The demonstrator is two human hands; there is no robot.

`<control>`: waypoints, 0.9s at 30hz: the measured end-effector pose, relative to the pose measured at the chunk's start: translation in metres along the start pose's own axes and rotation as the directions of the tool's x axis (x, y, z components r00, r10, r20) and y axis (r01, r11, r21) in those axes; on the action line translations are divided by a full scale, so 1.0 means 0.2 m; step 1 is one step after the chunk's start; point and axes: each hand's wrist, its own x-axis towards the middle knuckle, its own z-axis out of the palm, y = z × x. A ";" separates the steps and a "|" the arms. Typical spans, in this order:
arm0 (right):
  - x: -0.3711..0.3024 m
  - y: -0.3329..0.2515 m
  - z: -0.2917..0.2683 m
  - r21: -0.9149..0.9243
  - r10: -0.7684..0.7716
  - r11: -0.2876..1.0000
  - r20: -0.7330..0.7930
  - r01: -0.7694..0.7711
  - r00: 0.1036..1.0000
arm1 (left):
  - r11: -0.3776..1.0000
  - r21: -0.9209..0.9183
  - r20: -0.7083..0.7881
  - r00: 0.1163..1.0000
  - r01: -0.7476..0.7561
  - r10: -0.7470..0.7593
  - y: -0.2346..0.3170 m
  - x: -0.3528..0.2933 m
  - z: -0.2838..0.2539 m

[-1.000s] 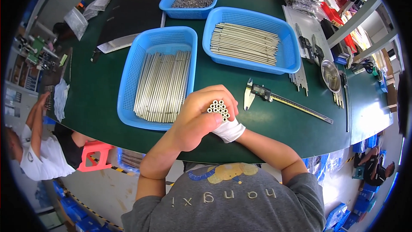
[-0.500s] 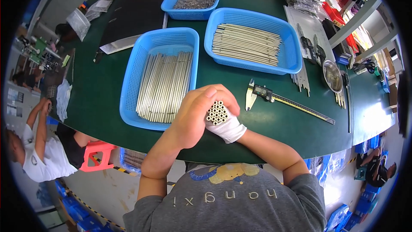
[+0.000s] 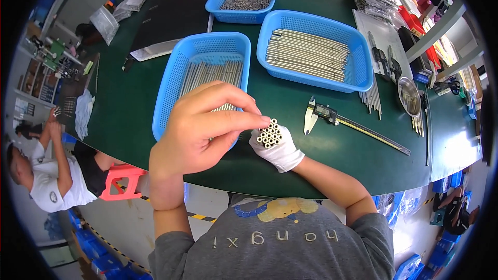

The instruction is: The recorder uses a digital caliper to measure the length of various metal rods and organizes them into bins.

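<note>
Gathered in my white-gloved right hand is a bundle of thin metal tubes, their round hollow ends facing up at me. The glove wraps around the bundle from the right. My bare left hand reaches in from the left with its fingers apart. One fingertip touches the tube ends at the top of the bundle; the thumb stays off it. Partly behind this hand is a blue basket of silvery metal tubes.
To the right lies a digital caliper. Farther back stand a blue basket of metal tubes and another blue basket of small metal parts. A metal bowl sits at the right. A co-worker sits at the left.
My left hand has come off the side of the bundle, moving left and turning so its back faces up. One fingertip now touches the tube ends. My right hand still holds the bundle.
</note>
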 end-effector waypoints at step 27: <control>0.01 -0.04 -0.04 0.070 0.026 0.997 0.053 -0.029 0.998 | 0.952 -0.301 0.025 0.999 0.049 -0.044 -0.14 -0.06 0.08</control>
